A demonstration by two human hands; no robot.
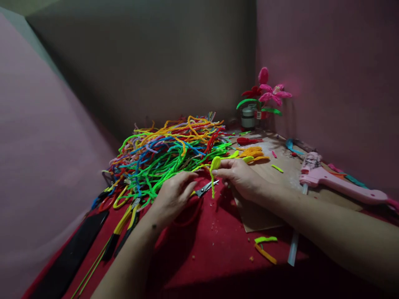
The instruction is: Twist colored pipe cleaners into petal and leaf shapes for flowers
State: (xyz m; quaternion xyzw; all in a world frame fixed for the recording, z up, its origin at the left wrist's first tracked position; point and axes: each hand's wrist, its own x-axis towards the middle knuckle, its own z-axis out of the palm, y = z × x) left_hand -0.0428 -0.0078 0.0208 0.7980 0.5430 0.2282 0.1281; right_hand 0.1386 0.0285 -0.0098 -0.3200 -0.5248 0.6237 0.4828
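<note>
My right hand (238,176) pinches a yellow-green fuzzy stem (215,163), bent into a small leaf-like loop at its top, with a tail hanging down. To its left, my left hand (177,193) has its fingers curled above the scissors (206,188); whether it grips their handles or anything else is hidden. The scissor blades point right, just left of the hanging tail. Behind both hands lies a large heap of colourful fuzzy stems (168,153). Orange looped pieces (252,153) lie beyond my right hand.
A pink glue gun (343,181) rests at the right on a brown board (262,218). Pliers (123,224) and a black flat object (70,257) lie at the left. Fuzzy flowers (274,94) stand at the back. Short cut pieces (265,253) are on the red cloth (212,265).
</note>
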